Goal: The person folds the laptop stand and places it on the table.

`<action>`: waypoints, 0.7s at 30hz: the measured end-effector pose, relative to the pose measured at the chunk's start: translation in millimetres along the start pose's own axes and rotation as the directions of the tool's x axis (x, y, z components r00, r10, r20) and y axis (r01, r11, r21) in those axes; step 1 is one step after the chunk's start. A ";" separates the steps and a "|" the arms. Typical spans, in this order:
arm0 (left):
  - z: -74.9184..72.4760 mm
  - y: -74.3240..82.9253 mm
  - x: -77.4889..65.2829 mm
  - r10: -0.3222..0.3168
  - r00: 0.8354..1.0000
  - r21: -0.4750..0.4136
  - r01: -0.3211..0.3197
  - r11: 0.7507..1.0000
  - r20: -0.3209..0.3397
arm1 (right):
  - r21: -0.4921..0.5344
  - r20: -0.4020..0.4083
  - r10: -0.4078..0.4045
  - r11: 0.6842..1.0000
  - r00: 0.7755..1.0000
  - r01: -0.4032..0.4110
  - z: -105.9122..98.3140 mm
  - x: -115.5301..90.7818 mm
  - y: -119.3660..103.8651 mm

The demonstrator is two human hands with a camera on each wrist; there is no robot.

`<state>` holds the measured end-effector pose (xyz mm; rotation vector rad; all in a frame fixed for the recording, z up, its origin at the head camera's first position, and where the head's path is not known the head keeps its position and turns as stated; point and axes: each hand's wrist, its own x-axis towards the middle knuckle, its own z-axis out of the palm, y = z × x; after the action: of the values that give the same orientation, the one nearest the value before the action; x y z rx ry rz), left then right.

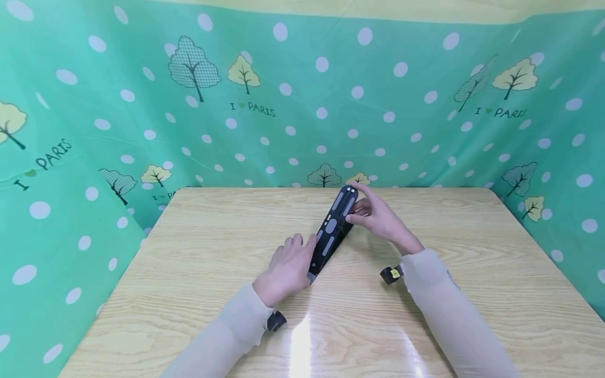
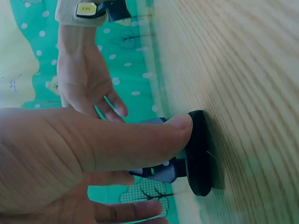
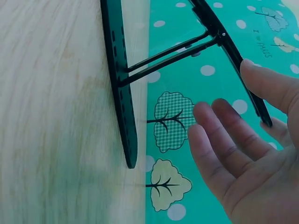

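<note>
Black stand on table, right hand pinching its raised plate, left hand with fingers straight, thumb touching base

Black stand with grey pads, tan wood-grain table, far green cloth with white dots, checked trees, yellow trees, off-white sleeves, black right wrist camera with yellow label

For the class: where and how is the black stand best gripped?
Pinch the stand, probably best by the raised far end of its upper bar, coming from the right: struts hold that bar off the base, leaving room to reach beneath.
</note>
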<state>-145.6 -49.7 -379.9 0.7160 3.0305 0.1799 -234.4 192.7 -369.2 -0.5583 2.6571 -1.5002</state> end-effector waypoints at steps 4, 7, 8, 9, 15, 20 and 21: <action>-1.8 -5.6 1.4 0.000 0.999 -0.045 0.002 0.999 0.037 | -0.008 -0.020 0.009 1.000 1.000 -0.010 -0.5 0.3 -0.5; -1.5 -10.3 2.9 0.003 0.998 -0.091 0.003 0.996 0.067 | -0.018 -0.037 0.017 1.000 0.999 -0.017 -0.3 0.4 -1.1; -1.3 -11.9 3.4 0.005 0.997 -0.105 0.002 0.994 0.073 | -0.025 -0.043 0.019 0.999 0.999 -0.020 -0.2 0.5 -1.3; -1.2 -13.3 3.6 0.006 0.997 -0.119 0.004 0.993 0.083 | -0.034 -0.049 0.021 0.999 0.999 -0.023 0.0 0.5 -1.5; -4.1 -19.0 6.2 -0.001 0.993 -0.173 0.021 0.985 0.118 | -0.152 -0.078 0.013 0.988 0.997 -0.024 1.0 -1.1 -3.9; -5.4 -22.0 7.3 0.009 0.992 -0.160 0.011 0.987 0.124 | -0.211 -0.075 -0.010 0.978 0.997 -0.006 -0.7 -3.6 -7.5; -5.2 -22.5 7.3 0.010 0.993 -0.151 0.009 0.989 0.121 | -0.216 -0.070 -0.010 0.976 0.998 -0.005 -1.3 -4.0 -7.7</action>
<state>-162.4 -67.0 -377.3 0.6891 2.8642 0.3488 -228.7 191.5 -362.5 -0.5291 2.8966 -1.2609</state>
